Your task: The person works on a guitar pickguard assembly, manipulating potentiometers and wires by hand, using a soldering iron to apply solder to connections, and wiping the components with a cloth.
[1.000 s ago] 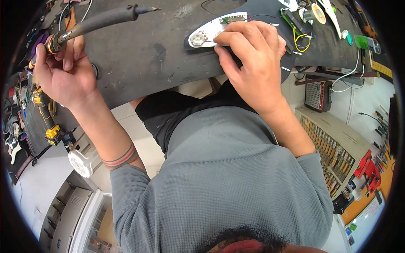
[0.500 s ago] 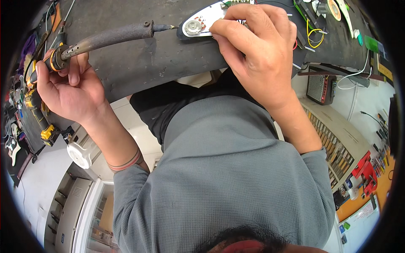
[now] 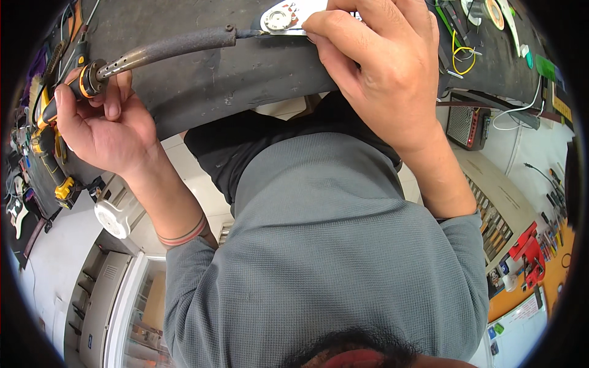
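My left hand (image 3: 107, 122) grips the orange-and-black handle of a soldering iron (image 3: 165, 49); its long grey barrel reaches right across the dark workbench mat (image 3: 245, 80). The iron's tip touches a small white plate with a round metal part (image 3: 279, 18) at the top edge. My right hand (image 3: 380, 73) rests on that plate, fingers bent and pressing it down; most of the plate is hidden under the hand. My grey-sleeved forearms come in from below.
A yellow wire (image 3: 460, 58), tape rolls and small tools lie on the bench at the upper right. A small black-and-red amplifier (image 3: 467, 126) sits under the bench. Tools in yellow and black (image 3: 52, 165) crowd the left edge. A white round object (image 3: 116, 214) stands lower left.
The soldering iron's tip has swung right and reached the white plate. My right hand stays on the plate, and both sit higher in view now.
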Available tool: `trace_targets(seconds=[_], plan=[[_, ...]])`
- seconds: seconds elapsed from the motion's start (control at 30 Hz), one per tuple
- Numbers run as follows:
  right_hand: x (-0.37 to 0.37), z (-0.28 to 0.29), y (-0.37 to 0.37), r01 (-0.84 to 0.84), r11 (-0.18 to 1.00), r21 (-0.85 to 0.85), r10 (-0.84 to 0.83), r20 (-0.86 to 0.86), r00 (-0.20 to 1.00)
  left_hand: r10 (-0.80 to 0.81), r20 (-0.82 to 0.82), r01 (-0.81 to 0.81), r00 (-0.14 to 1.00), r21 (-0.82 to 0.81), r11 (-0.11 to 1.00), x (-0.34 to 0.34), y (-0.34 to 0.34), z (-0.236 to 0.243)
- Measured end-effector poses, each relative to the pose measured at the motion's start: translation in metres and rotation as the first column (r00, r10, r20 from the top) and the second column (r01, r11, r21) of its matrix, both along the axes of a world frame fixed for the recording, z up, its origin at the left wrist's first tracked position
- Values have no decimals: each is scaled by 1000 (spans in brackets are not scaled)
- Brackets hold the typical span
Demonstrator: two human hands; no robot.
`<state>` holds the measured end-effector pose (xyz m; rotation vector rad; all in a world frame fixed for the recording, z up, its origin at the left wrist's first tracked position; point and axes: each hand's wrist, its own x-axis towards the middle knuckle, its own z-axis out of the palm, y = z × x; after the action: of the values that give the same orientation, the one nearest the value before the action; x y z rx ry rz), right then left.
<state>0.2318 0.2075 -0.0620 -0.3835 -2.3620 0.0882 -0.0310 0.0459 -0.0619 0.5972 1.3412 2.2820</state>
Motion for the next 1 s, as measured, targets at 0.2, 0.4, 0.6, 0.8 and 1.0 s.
trace_targets(seconds=[0.2, 0.4, 0.6, 0.8, 1.0], plan=[[-1, -8, 3, -39, 993, -107, 34, -48, 998, -11, 19, 11, 1000, 23, 1000, 2, 4, -2], [-4, -1, -3, -10, 986, -165, 2, -50, 999, 6, 26, -7, 1000, 21, 1000, 3, 8, -2], [-4, -8, -2, 12, 993, -115, -18, -46, 999, -7, -7, 7, 1000, 7, 1000, 2, 9, -4], [-3, -10, 0, 9, 997, -74, -12, -33, 999, 1, -48, -2, 999, -16, 1000, 4, 14, 0], [-5, -9, -2, 23, 998, -59, -26, -63, 998, -17, -70, 16, 997, -17, 1000, 2, 14, 0]])
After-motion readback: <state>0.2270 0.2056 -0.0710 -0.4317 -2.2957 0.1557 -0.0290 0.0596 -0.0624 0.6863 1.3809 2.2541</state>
